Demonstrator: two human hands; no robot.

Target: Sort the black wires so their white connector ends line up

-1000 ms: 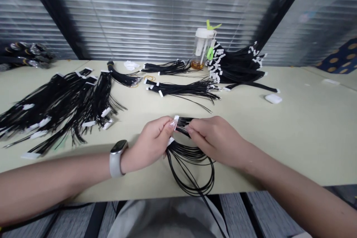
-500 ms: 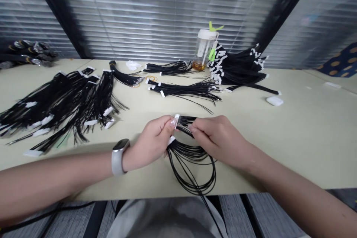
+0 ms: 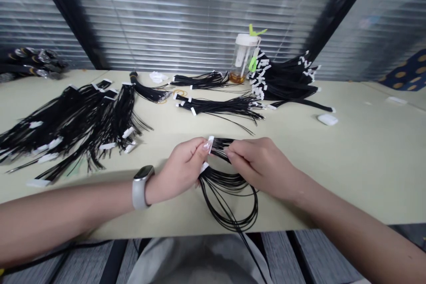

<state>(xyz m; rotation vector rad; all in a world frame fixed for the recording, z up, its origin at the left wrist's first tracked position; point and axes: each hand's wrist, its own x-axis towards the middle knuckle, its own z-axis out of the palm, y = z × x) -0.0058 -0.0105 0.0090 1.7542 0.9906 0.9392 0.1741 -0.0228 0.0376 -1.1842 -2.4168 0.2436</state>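
Note:
My left hand, with a white band on the wrist, pinches a white connector at the end of a looped bundle of thin black wires. A second white connector shows just below its fingers. Close beside it, my right hand pinches the black wires just right of the connector. The wire loop hangs over the near table edge toward my lap.
On the pale table lie heaps of black wire harnesses: a big pile at left, bundles in the middle, a stack at back right. A clear bottle with a green lid stands behind, a white earbud case at right.
Both hands stay on the same wire bundle with hardly any movement; only the view has shifted slightly.

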